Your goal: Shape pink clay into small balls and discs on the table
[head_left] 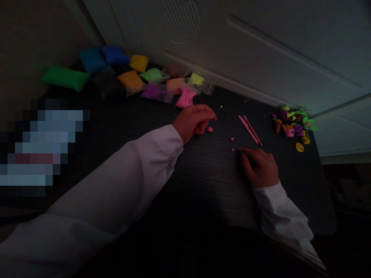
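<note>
Item: right sleeve (285, 216), white, lower right of the frame. Item: left sleeve (116, 193), white, running from the lower left corner toward the centre.

Item: right hand (262, 168), right of centre; I see it partly open, fingers loosely bent, a gap between thumb and forefinger, nothing visible in its hold. Its forefinger tip lies just beside the smallest pink ball (232, 150), which rests on the dark tabletop (203, 177).

Item: middle-sized pink ball (232, 139), just above the smallest one in the frame.

Item: left hand (193, 121), centre of the frame, fingers curled in and thumb side upward; I cannot tell whether it has hold of anything. Largest pink ball (209, 129) just beside its fingers, to the right.

Item: two slim pink tools (248, 130), side by side and slanting, right of centre.

Item: cluster of small coloured models (295, 125), right side of the frame, with a round yellow piece (299, 147) at its lower edge.

Item: pink bag (186, 97), just above the left hand in the frame.

Item: other coloured bags (131, 80), grouped from upper left to upper centre.

Item: pale panel (261, 50), furthest back, bearing a ribbed heart (183, 20) at top centre.
</note>
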Demonstrator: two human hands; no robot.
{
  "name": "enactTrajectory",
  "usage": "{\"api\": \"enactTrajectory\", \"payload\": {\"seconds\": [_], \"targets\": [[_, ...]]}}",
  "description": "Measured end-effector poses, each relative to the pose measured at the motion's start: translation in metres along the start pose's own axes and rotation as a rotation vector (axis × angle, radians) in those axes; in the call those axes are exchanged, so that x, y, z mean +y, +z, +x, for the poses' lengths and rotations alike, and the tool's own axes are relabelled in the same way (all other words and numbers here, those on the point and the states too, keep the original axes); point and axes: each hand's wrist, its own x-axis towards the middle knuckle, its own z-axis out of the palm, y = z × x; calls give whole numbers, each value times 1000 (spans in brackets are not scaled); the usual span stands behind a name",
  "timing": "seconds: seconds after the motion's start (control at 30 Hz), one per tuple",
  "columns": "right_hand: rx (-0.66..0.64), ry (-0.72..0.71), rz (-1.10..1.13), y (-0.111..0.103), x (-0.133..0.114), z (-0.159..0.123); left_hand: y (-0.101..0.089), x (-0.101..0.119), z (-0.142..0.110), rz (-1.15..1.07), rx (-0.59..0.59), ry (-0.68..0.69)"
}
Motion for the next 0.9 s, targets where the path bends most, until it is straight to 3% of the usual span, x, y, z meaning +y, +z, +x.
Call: {"api": "enactTrajectory", "payload": {"seconds": [0.5,0.9], "targets": [[81,49,1,3,3,-2,0,-1,0,5,-3,7],[51,-13,14,-1,-1,-1,1,0,0,25,6,-2]]}}
